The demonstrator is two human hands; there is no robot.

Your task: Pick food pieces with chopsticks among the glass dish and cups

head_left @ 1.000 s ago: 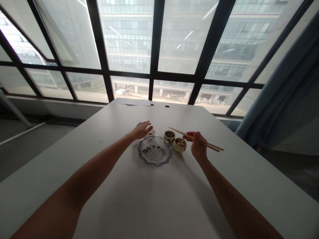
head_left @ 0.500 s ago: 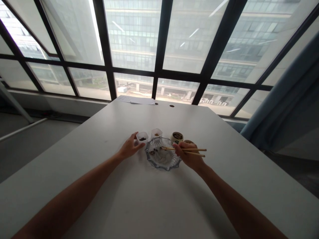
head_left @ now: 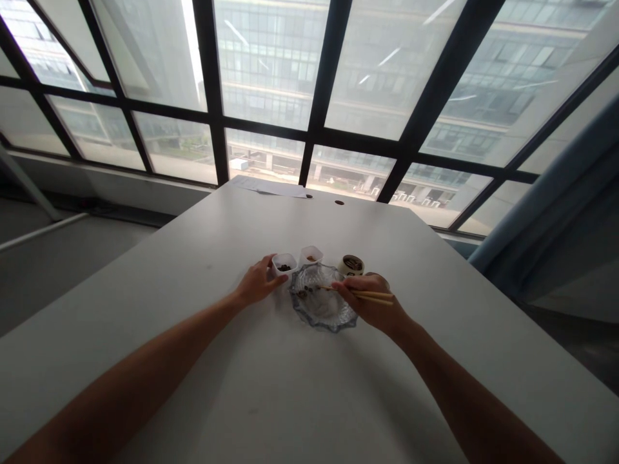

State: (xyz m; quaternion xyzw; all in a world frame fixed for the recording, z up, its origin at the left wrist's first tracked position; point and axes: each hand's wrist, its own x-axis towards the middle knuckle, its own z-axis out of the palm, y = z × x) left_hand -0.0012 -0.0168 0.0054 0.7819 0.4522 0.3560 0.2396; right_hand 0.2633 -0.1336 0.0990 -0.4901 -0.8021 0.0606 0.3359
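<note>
My left hand (head_left: 258,282) has its thumb and fingers around the sides of a small translucent plastic cup (head_left: 285,273) that holds dark bits. In my right hand (head_left: 374,304) is a pair of wooden chopsticks (head_left: 371,295). Their tips point left over the inside of a scalloped clear glass bowl (head_left: 325,325). Several small dark pieces (head_left: 304,292) lie in the bowl's left part. Whether the tips pinch anything is too small to tell.
Behind the bowl stands a second plastic cup (head_left: 311,252) with orange-brown bits. A round container (head_left: 351,265) with brown contents is at its right, and another is mostly hidden by my right hand. Papers (head_left: 280,189) lie at the white table's (head_left: 251,374) far edge, before windows.
The view has shifted slightly. My right hand has come a little further left over the bowl, and the chopsticks' rear ends are closer together. My left hand still holds the cup.
</note>
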